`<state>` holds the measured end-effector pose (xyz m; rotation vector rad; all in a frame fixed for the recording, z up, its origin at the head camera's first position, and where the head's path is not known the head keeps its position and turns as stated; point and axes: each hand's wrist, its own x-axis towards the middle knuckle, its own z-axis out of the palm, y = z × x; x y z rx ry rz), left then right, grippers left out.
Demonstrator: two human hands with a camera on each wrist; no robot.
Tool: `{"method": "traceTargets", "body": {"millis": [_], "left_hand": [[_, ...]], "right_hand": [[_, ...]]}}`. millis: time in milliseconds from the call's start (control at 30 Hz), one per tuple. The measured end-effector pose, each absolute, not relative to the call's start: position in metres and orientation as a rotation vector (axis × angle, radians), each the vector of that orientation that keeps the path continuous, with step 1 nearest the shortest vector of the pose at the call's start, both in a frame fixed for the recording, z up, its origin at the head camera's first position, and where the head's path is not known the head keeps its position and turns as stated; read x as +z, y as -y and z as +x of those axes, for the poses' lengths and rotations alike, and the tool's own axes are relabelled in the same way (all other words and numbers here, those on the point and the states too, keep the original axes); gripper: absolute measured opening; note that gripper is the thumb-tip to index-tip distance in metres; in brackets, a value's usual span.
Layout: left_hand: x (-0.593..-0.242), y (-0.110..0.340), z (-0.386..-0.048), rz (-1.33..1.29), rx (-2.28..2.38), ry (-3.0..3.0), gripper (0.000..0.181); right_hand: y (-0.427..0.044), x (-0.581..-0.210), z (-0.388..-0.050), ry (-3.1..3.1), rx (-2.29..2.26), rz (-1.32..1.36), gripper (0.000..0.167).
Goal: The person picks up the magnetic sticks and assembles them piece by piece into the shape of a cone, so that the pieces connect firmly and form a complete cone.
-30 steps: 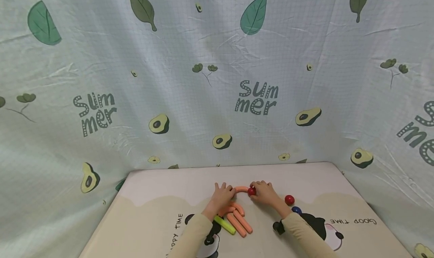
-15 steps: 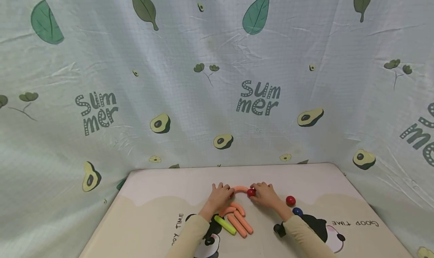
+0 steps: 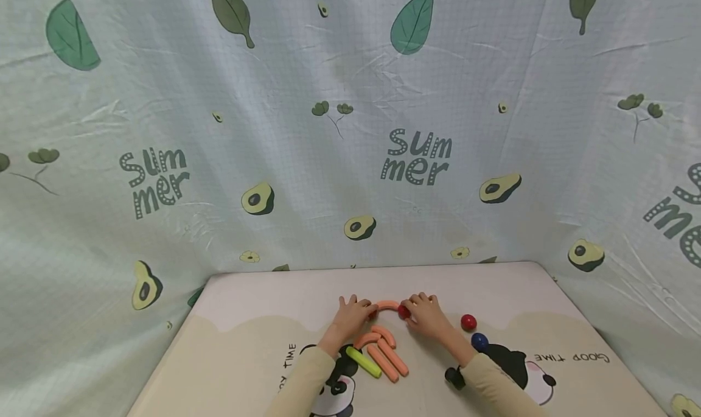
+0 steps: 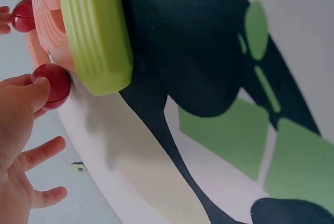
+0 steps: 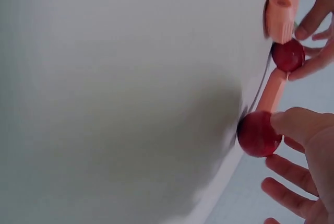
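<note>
My left hand (image 3: 352,317) pinches a red ball (image 4: 56,89) between thumb and fingers at the left end of a curved orange ribbed piece (image 3: 388,305). At that piece's right end, another red ball (image 5: 259,134) is pinched by my right hand (image 3: 429,317). Both balls appear to meet the curved piece's ends; the exact joints are partly covered by fingers. Nearer me, two more curved orange pieces (image 3: 384,335) lie beside two straight orange sticks (image 3: 392,357) and a yellow-green stick (image 3: 364,362).
Right of my right hand lie a loose red ball (image 3: 468,322) and a blue ball (image 3: 479,342). Panda prints mark the tabletop (image 3: 246,344). A patterned curtain (image 3: 306,161) hangs behind the table's far edge.
My left hand has shifted slightly left. The right hand has moved a little left, and its fingers cover more of its red ball. The loose pieces lie as before.
</note>
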<state>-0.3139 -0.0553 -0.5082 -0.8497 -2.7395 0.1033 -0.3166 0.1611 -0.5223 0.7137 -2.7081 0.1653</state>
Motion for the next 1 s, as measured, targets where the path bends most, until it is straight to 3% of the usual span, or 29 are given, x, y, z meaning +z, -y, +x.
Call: {"method": "traceTargets", "body": {"millis": [300, 1000], "left_hand": [[-0.511, 0.058, -0.316, -0.825, -0.194, 2.764, 0.018], [-0.512, 0.060, -0.316, -0.811, -0.061, 2.727, 0.023]], "right_hand": [[-0.159, -0.522, -0.307, 2.589, 0.077, 0.829, 0.026], [-0.152, -0.519, -0.295, 2.513, 0.077, 1.164, 0.031]]}}
